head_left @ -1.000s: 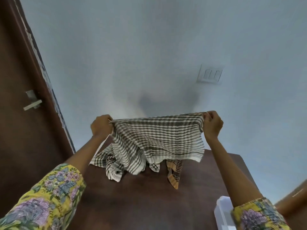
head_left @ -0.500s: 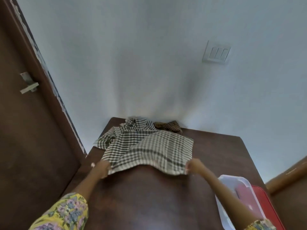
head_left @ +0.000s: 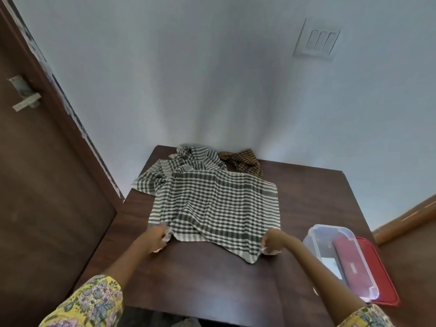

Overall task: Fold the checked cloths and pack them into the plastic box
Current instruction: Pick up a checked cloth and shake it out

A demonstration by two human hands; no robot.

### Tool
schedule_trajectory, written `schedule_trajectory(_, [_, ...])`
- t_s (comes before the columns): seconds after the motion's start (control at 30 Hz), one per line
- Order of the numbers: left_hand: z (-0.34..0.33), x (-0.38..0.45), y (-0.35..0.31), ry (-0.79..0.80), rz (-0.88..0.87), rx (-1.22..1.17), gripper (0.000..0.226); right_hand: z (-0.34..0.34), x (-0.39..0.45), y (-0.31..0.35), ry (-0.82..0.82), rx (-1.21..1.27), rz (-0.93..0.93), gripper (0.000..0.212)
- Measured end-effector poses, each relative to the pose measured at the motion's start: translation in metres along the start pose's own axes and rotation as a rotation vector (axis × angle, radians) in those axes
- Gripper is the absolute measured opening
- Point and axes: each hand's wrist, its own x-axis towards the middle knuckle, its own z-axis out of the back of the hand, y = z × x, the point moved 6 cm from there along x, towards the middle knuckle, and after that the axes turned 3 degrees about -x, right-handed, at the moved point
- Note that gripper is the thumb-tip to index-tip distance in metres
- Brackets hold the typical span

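Observation:
A black-and-white checked cloth (head_left: 217, 206) lies spread on the dark wooden table (head_left: 212, 279). My left hand (head_left: 157, 238) pinches its near left corner. My right hand (head_left: 273, 241) pinches its near right edge, with a loose corner hanging past it. Behind it a second black-and-white checked cloth (head_left: 188, 161) lies crumpled, and a brown checked cloth (head_left: 245, 161) is bunched at the table's far edge. The clear plastic box (head_left: 339, 258) stands at the right, close to my right forearm.
A red lid (head_left: 377, 274) lies under and beside the box at the table's right edge. A brown door (head_left: 47, 185) with a metal latch stands at the left. A pale wall with a switch plate (head_left: 316, 40) rises behind the table.
The cloth, held up in the air a second ago, has come down flat onto the table. Both hands drew its near edge towards me. The view tilted down, bringing the box into sight.

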Motion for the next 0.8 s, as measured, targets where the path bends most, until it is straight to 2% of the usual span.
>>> schedule_trajectory(0.07, [0.023, 0.006, -0.032, -0.051, -0.121, -0.185, 0.026, 0.019, -0.003, 0.013, 0.0, 0.325, 0.106, 0.017])
schedule_trajectory(0.1, [0.041, 0.007, -0.05, -0.117, -0.189, -0.295, 0.024, 0.039, -0.005, 0.017, -0.114, 0.539, 0.149, 0.013])
schedule_trajectory(0.13, [0.061, 0.01, -0.062, -0.225, -0.217, -0.425, 0.024, 0.066, -0.008, 0.014, -0.353, 0.706, 0.133, 0.013])
schedule_trajectory(0.2, [0.1, 0.015, -0.073, -0.476, -0.107, -0.795, 0.023, 0.116, -0.03, 0.001, -0.894, 0.915, 0.051, 0.008])
schedule_trajectory(0.23, [0.111, 0.017, -0.075, -0.556, -0.032, -0.991, 0.02, 0.134, -0.041, 0.001, -1.04, 0.988, 0.029, 0.006])
schedule_trajectory(0.27, [0.115, 0.022, -0.08, -0.565, 0.022, -1.161, 0.019, 0.146, -0.046, 0.005, -1.072, 1.033, 0.056, 0.006])
schedule_trajectory(0.37, [0.105, 0.034, -0.108, -0.389, 0.084, -1.354, 0.017, 0.164, -0.043, 0.045, -0.832, 1.059, 0.251, 0.012])
schedule_trajectory(0.43, [0.099, 0.036, -0.123, -0.343, 0.123, -1.381, 0.015, 0.166, -0.041, 0.072, -0.748, 0.927, 0.291, 0.013])
schedule_trajectory(0.53, [0.093, 0.037, -0.141, -0.293, 0.157, -1.367, 0.009, 0.167, -0.036, 0.098, -0.701, 0.618, 0.277, 0.024])
schedule_trajectory(0.6, [0.091, 0.038, -0.147, -0.275, 0.17, -1.373, 0.019, 0.165, -0.033, 0.111, -0.692, 0.487, 0.315, 0.024])
schedule_trajectory(0.67, [0.092, 0.036, -0.151, -0.274, 0.164, -1.406, 0.023, 0.161, -0.029, 0.118, -0.735, 0.457, 0.329, 0.026])
schedule_trajectory(0.8, [0.094, 0.031, -0.152, -0.271, 0.18, -1.5, 0.023, 0.154, -0.024, 0.122, -0.763, 0.466, 0.308, 0.016])
